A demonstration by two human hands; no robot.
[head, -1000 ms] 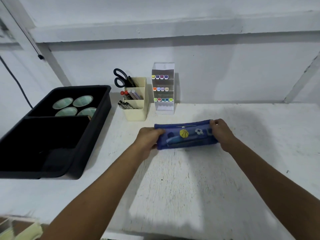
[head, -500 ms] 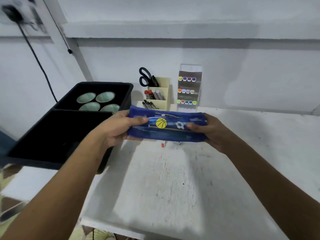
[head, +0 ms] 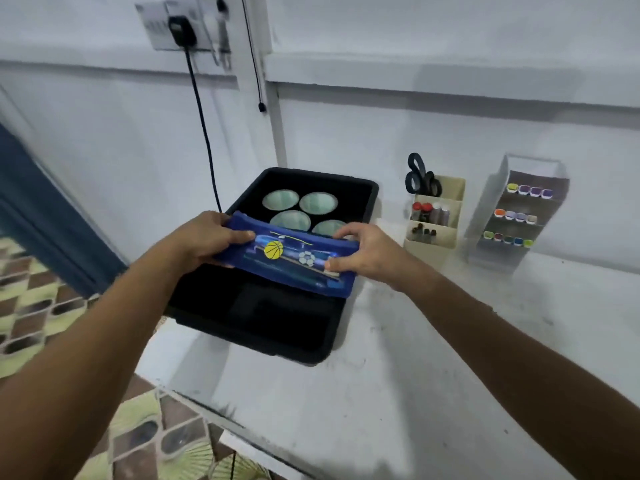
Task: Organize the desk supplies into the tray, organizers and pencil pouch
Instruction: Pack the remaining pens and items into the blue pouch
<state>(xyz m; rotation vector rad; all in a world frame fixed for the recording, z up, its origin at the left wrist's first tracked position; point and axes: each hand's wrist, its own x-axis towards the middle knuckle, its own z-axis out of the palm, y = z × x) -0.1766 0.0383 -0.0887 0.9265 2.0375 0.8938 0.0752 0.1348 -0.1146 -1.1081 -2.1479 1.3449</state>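
A blue pencil pouch (head: 287, 258) with a yellow basketball and a football print hangs above the black tray (head: 263, 334). My left hand (head: 204, 240) grips its left end and my right hand (head: 363, 254) grips its right end. Pens show through the pouch's clear front. The tray's far compartment holds several round green-topped items (head: 281, 199). Its near compartment lies dark beneath the pouch.
A cream organizer (head: 434, 216) with scissors (head: 420, 176) and markers stands right of the tray. A clear tiered rack (head: 516, 216) of coloured markers stands further right. A black cable (head: 204, 133) hangs from a wall socket behind the tray. The white table's edge runs at lower left.
Both hands have lifted the pouch off the table and carried it left, from in front of the organizers to above the black tray. The view has swung left with it.
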